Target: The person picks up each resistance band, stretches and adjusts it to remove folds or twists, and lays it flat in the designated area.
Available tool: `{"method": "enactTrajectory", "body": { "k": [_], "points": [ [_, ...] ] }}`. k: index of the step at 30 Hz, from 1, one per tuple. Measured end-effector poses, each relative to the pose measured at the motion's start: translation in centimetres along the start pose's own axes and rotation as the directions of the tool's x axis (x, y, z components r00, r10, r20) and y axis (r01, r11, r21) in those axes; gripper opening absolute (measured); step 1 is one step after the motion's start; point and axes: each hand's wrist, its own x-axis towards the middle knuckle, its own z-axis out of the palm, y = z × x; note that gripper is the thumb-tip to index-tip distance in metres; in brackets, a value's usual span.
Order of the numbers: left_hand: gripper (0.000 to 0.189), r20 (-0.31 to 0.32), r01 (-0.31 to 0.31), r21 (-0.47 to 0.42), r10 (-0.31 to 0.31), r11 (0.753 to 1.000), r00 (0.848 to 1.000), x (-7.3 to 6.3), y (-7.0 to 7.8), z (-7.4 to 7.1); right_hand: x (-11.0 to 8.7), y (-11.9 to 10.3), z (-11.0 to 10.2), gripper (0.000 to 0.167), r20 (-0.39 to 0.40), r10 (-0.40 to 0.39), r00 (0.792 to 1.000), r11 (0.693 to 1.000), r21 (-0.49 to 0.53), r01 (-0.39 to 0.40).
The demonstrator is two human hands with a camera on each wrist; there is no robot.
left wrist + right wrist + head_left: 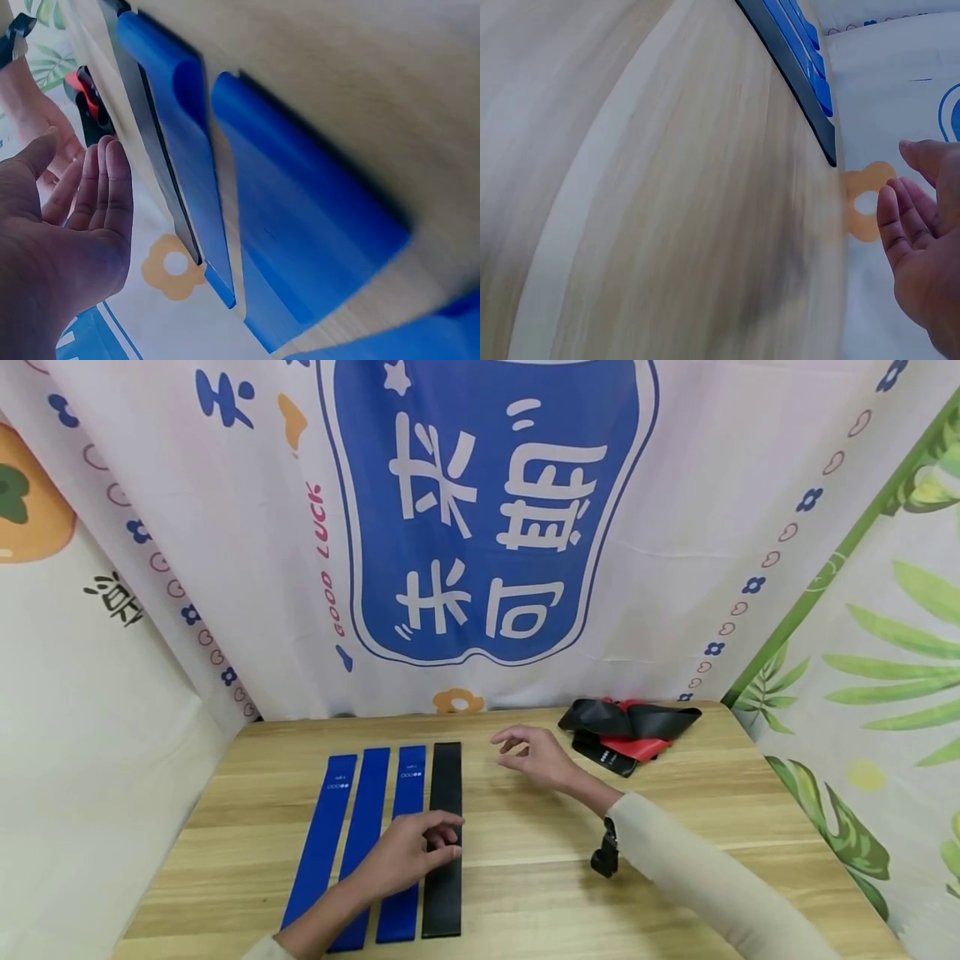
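Three blue resistance bands (322, 831) and one black resistance band (447, 785) lie flat, side by side, on the left half of the table. My left hand (412, 852) is over the right-hand blue band and the black band, fingers loosely bent, holding nothing. In the left wrist view its palm (82, 247) shows bare beside the bands. Further back, my right hand (536, 760) hovers between the black band and a heap of bands, fingers relaxed with nothing between them. That heap has black bands (630, 720) and a red band (639, 748), loosely folded over each other.
The wooden table (555, 893) ends at a hanging white cloth (277, 652) with a blue printed panel at the back. Leaf-patterned cloth (900, 693) hangs along the right side. A black strap (606, 852) dangles from the right wrist.
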Motion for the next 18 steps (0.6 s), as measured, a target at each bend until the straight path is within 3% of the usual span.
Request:
{"method": "enactTrajectory", "body": {
  "k": [6, 13, 18],
  "points": [
    [0.034, -0.054, 0.009, -0.028, -0.011, 1.000, 0.998, 1.4, 0.3, 0.4, -0.9, 0.3, -2.3, 0.028, 0.000, -0.041, 0.999, 0.999, -0.028, 0.041],
    [0.036, -0.145, -0.056, -0.021, 0.053, 0.998, 0.988, 3.2, 0.6, 1.2, -1.7, 1.8, -5.0, 0.028, -0.054, -0.077, 0.996, 0.995, -0.059, 0.074],
    [0.039, -0.181, -0.054, -0.036, 0.047, 0.998, 0.982, 4.3, 1.0, 1.6, -2.3, 2.5, -7.2, 0.028, -0.094, -0.093, 0.991, 0.992, -0.091, 0.084]
  ]
}}
